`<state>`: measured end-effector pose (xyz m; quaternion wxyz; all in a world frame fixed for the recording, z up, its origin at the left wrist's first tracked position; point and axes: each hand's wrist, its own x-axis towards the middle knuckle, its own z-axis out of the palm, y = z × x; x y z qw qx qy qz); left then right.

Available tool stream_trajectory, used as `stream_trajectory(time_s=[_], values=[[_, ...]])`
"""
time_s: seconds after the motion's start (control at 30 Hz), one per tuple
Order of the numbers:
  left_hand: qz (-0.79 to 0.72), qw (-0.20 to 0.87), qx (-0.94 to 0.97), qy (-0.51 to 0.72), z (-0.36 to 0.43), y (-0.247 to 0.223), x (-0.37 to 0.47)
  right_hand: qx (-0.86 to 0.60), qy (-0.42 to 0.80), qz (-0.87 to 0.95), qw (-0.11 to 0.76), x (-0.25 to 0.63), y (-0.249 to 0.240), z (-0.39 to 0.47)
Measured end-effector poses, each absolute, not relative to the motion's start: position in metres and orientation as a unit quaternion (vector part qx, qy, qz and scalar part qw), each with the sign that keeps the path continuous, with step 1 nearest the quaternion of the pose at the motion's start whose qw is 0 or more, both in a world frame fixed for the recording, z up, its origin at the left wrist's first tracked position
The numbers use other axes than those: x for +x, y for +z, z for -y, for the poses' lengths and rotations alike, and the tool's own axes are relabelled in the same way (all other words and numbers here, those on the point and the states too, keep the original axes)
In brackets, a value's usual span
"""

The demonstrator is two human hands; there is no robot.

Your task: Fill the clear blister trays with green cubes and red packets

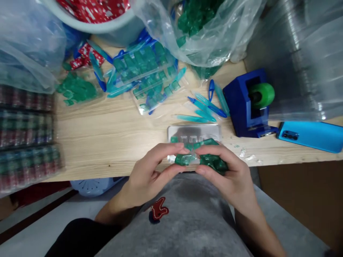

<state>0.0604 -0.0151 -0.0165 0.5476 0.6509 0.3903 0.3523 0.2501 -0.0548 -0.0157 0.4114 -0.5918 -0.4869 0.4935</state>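
Note:
My left hand [151,175] is closed, pinching a small translucent green piece [182,160] between thumb and fingers. In my right hand [235,175] is a bunch of shiny dark green wrapped pieces [214,163], held between thumb and fingers. The two hands nearly meet, and a bit of clear film shows between their fingertips. Just beyond them lies a shallow silver tray [194,129] with clear compartments, some with green pieces in them. My fingers hide the tray's near part.
Teal and blue pen-shaped pieces [206,107] lie beyond the tray. To the right stand a blue tape dispenser [241,107] and a blue phone [313,135]. Clear trays of green pieces [142,64], a pail [115,30], and a plastic bag [214,46] fill the back. Packed boxes [29,157] stack at left.

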Motion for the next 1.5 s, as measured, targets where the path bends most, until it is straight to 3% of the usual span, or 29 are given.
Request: stream_trajectory(time_s=[0.27, 0.43, 0.53, 0.67, 0.8, 0.97, 1.07, 1.2, 1.33, 1.5], values=[[-0.326, 0.511, 0.747, 0.274, 0.008, -0.013, 0.059, -0.587, 0.376, 0.571, 0.433, 0.247, -0.013, 0.055], [-0.355, 0.509, 0.744, 0.248, 0.008, -0.013, 0.066, -0.640, 0.178, 0.661, 0.349, 0.239, -0.018, 0.058], [-0.384, 0.545, 0.697, 0.265, 0.010, -0.014, 0.069, -0.664, 0.099, 0.670, 0.316, 0.237, -0.025, 0.055], [-0.410, 0.677, 0.543, 0.279, 0.011, -0.015, 0.062, -0.744, 0.030, 0.588, 0.315, 0.255, -0.036, 0.049], [-0.404, 0.787, 0.365, 0.288, 0.003, -0.020, 0.056, -0.737, 0.156, 0.550, 0.360, 0.273, -0.034, 0.048], [-0.393, 0.813, 0.317, 0.290, 0.000, -0.023, 0.058, -0.662, 0.311, 0.571, 0.374, 0.266, -0.030, 0.056], [-0.432, 0.739, 0.407, 0.318, 0.002, -0.028, 0.053, -0.652, 0.329, 0.574, 0.369, 0.264, -0.035, 0.062], [-0.499, 0.501, 0.617, 0.345, -0.001, -0.040, 0.043, -0.660, 0.323, 0.578, 0.356, 0.269, -0.041, 0.070], [-0.407, 0.323, 0.812, 0.265, -0.008, -0.056, 0.052, -0.668, 0.321, 0.568, 0.358, 0.272, -0.042, 0.074], [-0.311, 0.125, 0.913, 0.234, -0.010, -0.073, 0.072, -0.661, 0.326, 0.568, 0.367, 0.268, -0.044, 0.076]])
